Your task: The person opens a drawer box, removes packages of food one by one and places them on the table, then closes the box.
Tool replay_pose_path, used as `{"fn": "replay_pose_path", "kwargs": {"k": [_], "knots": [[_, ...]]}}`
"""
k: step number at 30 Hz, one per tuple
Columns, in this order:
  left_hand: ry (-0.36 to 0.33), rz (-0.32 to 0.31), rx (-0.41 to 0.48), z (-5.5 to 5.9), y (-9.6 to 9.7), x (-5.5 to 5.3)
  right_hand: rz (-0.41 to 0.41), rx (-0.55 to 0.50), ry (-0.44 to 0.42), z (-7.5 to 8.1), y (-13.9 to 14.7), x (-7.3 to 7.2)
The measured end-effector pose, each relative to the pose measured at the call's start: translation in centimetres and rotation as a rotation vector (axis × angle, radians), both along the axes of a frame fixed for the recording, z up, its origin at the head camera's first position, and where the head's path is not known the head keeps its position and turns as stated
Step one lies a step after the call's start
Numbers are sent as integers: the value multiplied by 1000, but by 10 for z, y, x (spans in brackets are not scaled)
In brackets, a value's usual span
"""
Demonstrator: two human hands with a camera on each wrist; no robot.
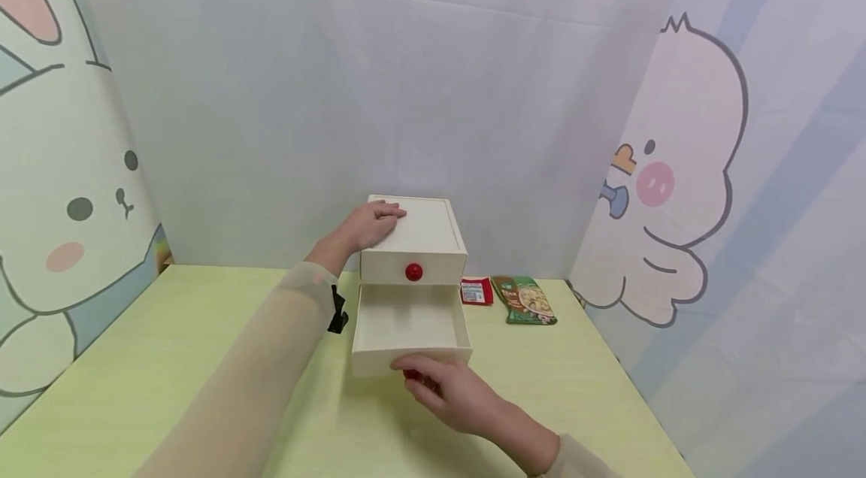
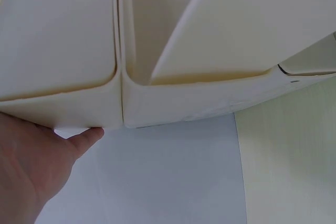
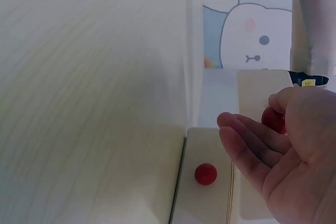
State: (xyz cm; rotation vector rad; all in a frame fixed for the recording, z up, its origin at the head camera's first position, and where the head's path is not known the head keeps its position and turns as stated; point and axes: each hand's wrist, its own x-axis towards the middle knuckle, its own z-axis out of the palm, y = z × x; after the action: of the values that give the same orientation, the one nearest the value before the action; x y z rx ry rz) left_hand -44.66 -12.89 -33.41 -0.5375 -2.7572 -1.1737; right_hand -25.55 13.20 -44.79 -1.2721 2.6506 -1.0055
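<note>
A white cabinet of small drawers stands at the back of the table. My left hand rests on the left part of its top, fingers extended; the left wrist view shows this hand along the cabinet's edge. The upper drawer with a red knob is closed. Below it a drawer is pulled out, its bare white floor showing. At its front, my right hand holds the red knob between thumb and fingers. Lower down, a closed drawer front has another red knob.
Right of the cabinet lie a small red packet and a green and brown food packet. The pale yellow-green table ends at a grey curtain behind and printed cloth at both sides.
</note>
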Motion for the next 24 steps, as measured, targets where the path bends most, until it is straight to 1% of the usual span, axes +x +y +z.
{"fn": "replay_pose_path", "kwargs": {"k": [5,10,13,19,24], "knots": [[3,-2,0,0,0,0,11,-18,54,-2,-2,-4],[0,-2,2,0,-1,0,26,-50,73,-2,-4,-9],[1,0,2,0,-1,1,15,-56,58,-2,-6,-12],[4,2,3,0,0,0,-27,-57,-5,-1,-8,-17],[5,4,-10,0,0,-1,-34,-66,6,0,-10,-21]]}}
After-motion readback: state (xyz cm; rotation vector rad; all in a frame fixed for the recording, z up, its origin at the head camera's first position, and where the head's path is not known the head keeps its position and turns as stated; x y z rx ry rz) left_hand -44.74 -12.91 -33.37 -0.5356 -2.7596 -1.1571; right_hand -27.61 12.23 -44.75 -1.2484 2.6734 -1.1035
